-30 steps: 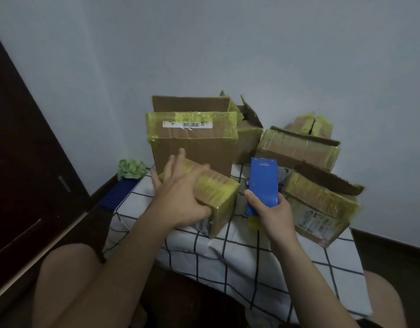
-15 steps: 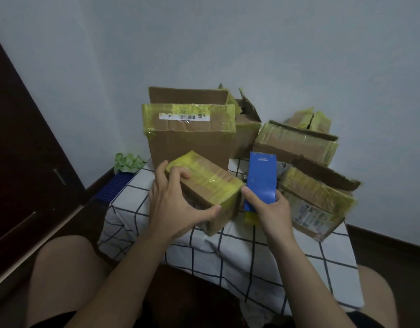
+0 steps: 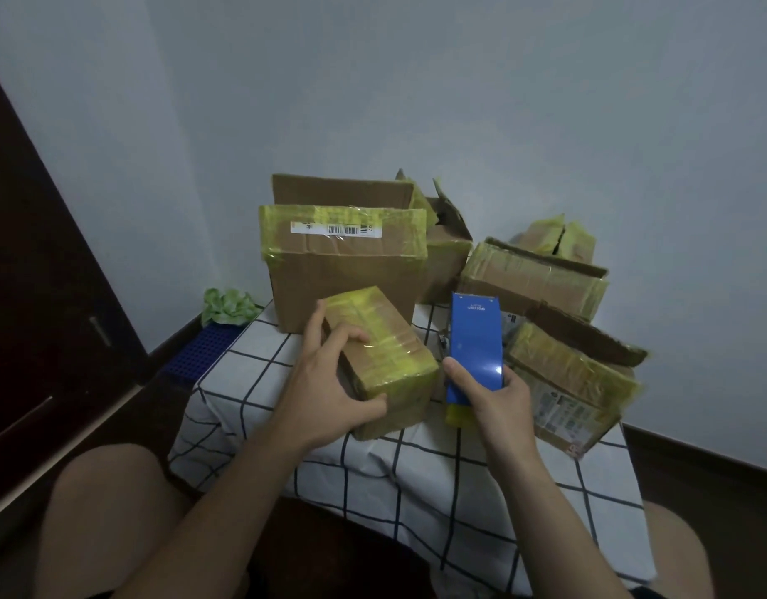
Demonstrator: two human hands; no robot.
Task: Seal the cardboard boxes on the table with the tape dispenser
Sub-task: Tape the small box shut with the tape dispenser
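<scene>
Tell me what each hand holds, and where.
Left hand grips the small taped box by its near left side; right hand grips the blue tape dispenser at its lower end.

Six yellow-taped cardboard boxes (image 3: 347, 270) sit on the checked surface (image 3: 373, 477), five toward its far and right edges. One blue tape dispenser (image 3: 474, 339) and two hands (image 3: 325, 395) appear near its front edge.

The table (image 3: 416, 469) is covered with a white cloth (image 3: 252, 382) that has dark grid lines. At the back left stands a large box (image 3: 347, 291) with a barcode label. Just in front of it is a small box (image 3: 390, 356) wrapped in yellow tape. An open box (image 3: 446, 261) stands beside the large one. On the right lie a long box (image 3: 532, 278) and, nearer the edge, a tilted box (image 3: 567, 382).
</scene>
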